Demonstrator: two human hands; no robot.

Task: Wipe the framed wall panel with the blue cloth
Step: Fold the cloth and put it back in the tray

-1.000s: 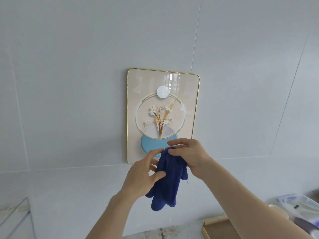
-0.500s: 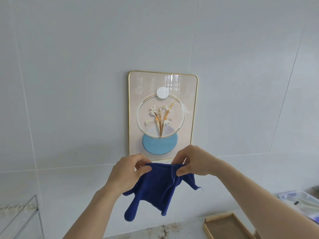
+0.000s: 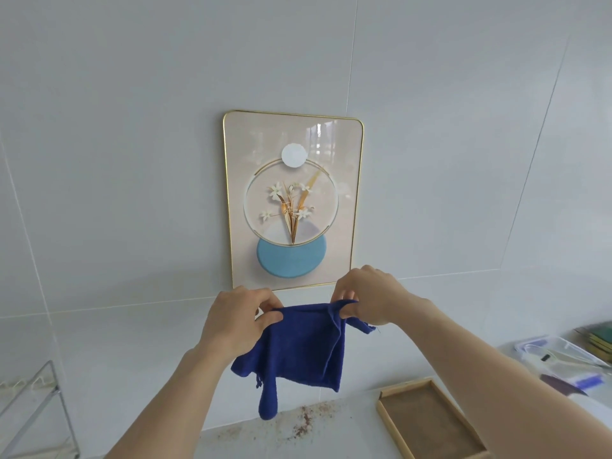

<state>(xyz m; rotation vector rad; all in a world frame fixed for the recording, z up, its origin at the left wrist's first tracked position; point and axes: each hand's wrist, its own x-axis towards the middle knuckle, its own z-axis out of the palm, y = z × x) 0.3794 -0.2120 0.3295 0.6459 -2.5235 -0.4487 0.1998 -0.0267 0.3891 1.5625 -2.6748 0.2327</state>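
Observation:
The framed wall panel (image 3: 292,200) hangs on the grey tiled wall, with a thin gold frame, a flower picture and a light blue disc near its bottom. Just below it I hold the dark blue cloth (image 3: 303,346) spread out between both hands, apart from the panel. My left hand (image 3: 236,321) pinches the cloth's top left corner. My right hand (image 3: 372,301) pinches its top right edge. The rest of the cloth hangs down freely, with one strip dangling lowest.
A wooden tray (image 3: 430,422) lies on the stained counter (image 3: 291,432) at lower right. Clear plastic boxes (image 3: 559,362) stand further right. A wire rack (image 3: 29,412) sits at the lower left edge.
My hands have moved apart and slightly down, and the bunched cloth has opened into a spread sheet. The view has tilted so the panel sits higher above my hands.

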